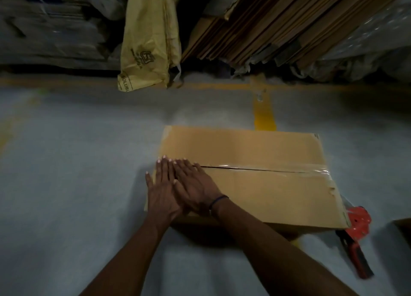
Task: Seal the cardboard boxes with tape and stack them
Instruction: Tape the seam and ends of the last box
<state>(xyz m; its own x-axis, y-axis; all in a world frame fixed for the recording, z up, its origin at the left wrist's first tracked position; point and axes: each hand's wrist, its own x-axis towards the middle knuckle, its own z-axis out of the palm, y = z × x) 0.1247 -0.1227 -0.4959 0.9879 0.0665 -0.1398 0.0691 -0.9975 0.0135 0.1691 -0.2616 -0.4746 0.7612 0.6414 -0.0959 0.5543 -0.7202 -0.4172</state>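
Both hands, left point(160, 189) and right point(195, 186), lie flat, overlapping, pressing tape point(266, 169) onto box point(255, 144) seam. Sealing step; next likely stacking.

Box point(255, 175): on the floor point(66, 162).
Hands: left hand point(161, 189) and right hand point(195, 191) flat on its left end, overlapping.
Tape dispenser point(355, 235): floor, right of box.
Flattened cartons point(278, 24): behind.

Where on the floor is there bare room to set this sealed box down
Bare grey floor lies left of the cardboard box, up to the yellow sack, and near between the forearms. Crowded: right side, where the red tape dispenser lies, and the back, under flattened cartons.
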